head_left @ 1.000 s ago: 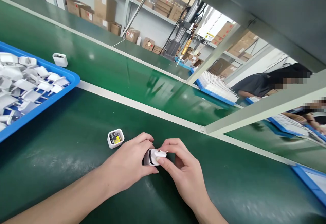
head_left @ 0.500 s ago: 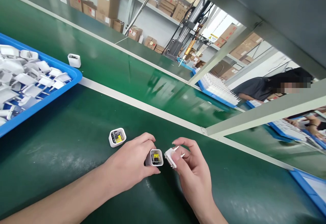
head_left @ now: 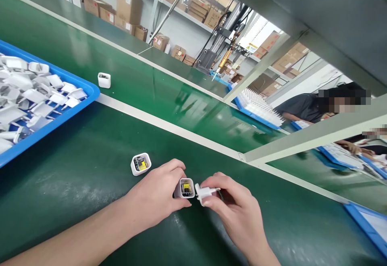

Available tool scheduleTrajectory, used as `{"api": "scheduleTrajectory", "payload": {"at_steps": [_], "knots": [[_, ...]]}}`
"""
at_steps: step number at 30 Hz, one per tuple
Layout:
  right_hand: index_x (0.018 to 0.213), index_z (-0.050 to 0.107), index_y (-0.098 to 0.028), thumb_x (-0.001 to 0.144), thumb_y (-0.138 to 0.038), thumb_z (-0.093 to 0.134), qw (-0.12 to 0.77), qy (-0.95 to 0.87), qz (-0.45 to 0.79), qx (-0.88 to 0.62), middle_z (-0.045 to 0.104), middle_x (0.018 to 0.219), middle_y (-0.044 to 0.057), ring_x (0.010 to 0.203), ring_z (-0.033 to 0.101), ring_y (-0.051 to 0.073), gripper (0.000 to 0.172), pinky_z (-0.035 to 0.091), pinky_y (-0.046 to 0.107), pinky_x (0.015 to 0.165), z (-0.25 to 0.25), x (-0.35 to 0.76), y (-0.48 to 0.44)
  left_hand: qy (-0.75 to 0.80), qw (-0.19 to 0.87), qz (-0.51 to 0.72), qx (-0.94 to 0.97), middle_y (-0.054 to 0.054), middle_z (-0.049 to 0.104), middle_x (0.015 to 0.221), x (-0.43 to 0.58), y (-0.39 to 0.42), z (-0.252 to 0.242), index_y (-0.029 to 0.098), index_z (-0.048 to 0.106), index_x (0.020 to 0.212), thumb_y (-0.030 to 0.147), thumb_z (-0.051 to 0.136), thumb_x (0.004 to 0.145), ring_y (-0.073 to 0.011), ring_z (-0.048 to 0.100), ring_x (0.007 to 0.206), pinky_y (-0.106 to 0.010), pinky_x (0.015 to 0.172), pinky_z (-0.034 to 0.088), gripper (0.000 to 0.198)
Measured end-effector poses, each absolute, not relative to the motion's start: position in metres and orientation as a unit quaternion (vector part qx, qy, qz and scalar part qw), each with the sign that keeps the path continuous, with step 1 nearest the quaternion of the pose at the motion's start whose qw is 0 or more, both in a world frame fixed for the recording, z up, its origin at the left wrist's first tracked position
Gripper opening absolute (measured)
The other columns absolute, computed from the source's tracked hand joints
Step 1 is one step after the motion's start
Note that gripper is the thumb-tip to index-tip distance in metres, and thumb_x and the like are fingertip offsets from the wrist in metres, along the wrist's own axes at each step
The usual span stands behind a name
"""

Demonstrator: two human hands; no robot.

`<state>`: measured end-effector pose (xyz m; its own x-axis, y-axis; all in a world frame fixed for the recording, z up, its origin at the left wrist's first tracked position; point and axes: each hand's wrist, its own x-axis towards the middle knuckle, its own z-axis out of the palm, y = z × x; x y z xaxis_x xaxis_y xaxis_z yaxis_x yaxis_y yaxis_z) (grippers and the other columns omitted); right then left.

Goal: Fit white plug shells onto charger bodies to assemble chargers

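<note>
My left hand (head_left: 160, 189) is closed around a white charger housing (head_left: 185, 189), whose open end faces right and shows a yellow and black part inside. Close beside that opening, my right hand (head_left: 236, 209) pinches a white plug cover with pins (head_left: 205, 192) between thumb and fingers. The cover's flat side is turned toward the housing, and a narrow gap lies between them. Another open charger housing (head_left: 140, 164) with a similar yellow part inside stands on the green bench, up and left of my left hand.
A blue tray (head_left: 60, 117) heaped with white plug covers lies at the left. On the green conveyor belt beyond the pale rail (head_left: 163, 126) stands one white housing (head_left: 104, 80). A metal post (head_left: 302, 137) crosses at the right, with co-workers behind it. Another blue tray (head_left: 367, 229) edges in lower right.
My right hand has turned the plug cover so its pins point right and its flat side faces the housing. The housing on the belt has shifted right. My left hand has barely moved.
</note>
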<state>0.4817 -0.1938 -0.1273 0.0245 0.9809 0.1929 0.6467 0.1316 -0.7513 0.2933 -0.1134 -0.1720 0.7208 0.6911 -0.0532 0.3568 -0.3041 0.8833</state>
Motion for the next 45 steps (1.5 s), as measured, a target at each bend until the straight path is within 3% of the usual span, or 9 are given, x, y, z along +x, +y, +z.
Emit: {"api": "scheduleTrajectory", "payload": {"at_steps": [4,9,16,27,37,45], "knots": [[0.098,0.068,-0.026,0.1,-0.033,0.063,0.272,-0.774,0.094,-0.563,0.065,0.078,0.002,0.064,0.057,0.017,0.009,0.045,0.031,0.059,-0.133,0.478,-0.191,0.324,0.489,0.185,0.789,0.001,0.057,0.131,0.293,-0.114,-0.175,0.021,0.063,0.097,0.03,0.075,0.085,-0.0182,0.065,0.102,-0.031,0.084,0.051,0.019],[0.106,0.062,-0.024,0.106,-0.023,0.052,0.222,-0.807,0.064,-0.544,0.064,0.086,0.004,0.073,0.059,0.018,0.011,0.048,0.03,0.063,-0.129,0.474,-0.189,0.32,0.494,0.186,0.787,0.002,0.056,0.131,0.293,-0.116,-0.174,0.022,0.062,0.097,0.027,0.075,0.085,-0.0178,0.064,0.103,-0.031,0.085,0.051,0.018],[0.106,0.061,-0.02,0.105,-0.013,0.044,0.147,-0.838,0.001,-0.525,0.06,0.086,0.006,0.072,0.051,0.019,0.018,0.044,0.032,0.061,-0.124,0.47,-0.192,0.314,0.485,0.194,0.792,0.003,0.056,0.13,0.294,-0.116,-0.174,0.021,0.062,0.095,0.025,0.076,0.084,-0.018,0.064,0.105,-0.033,0.088,0.05,0.018],[0.1,0.058,-0.017,0.104,-0.007,0.039,0.106,-0.843,-0.021,-0.527,0.055,0.081,0.005,0.07,0.043,0.019,0.022,0.038,0.032,0.062,-0.117,0.466,-0.19,0.319,0.493,0.19,0.787,0.003,0.056,0.13,0.293,-0.116,-0.172,0.021,0.062,0.095,0.024,0.076,0.083,-0.0178,0.063,0.108,-0.031,0.089,0.049,0.019],[0.093,0.057,-0.017,0.104,-0.007,0.043,0.133,-0.845,-0.005,-0.519,0.056,0.078,0.004,0.069,0.038,0.018,0.02,0.035,0.031,0.062,-0.125,0.467,-0.188,0.309,0.494,0.2,0.787,0.0,0.057,0.129,0.294,-0.118,-0.174,0.02,0.062,0.096,0.022,0.076,0.083,-0.0196,0.062,0.107,-0.031,0.089,0.048,0.019],[0.088,0.058,-0.019,0.106,-0.015,0.038,0.127,-0.832,-0.005,-0.54,0.056,0.077,0.005,0.071,0.045,0.019,0.026,0.039,0.03,0.064,-0.128,0.463,-0.19,0.295,0.47,0.22,0.802,-0.002,0.058,0.127,0.292,-0.12,-0.176,0.018,0.064,0.098,0.024,0.077,0.083,-0.0215,0.063,0.11,-0.033,0.095,0.049,0.021]]}}
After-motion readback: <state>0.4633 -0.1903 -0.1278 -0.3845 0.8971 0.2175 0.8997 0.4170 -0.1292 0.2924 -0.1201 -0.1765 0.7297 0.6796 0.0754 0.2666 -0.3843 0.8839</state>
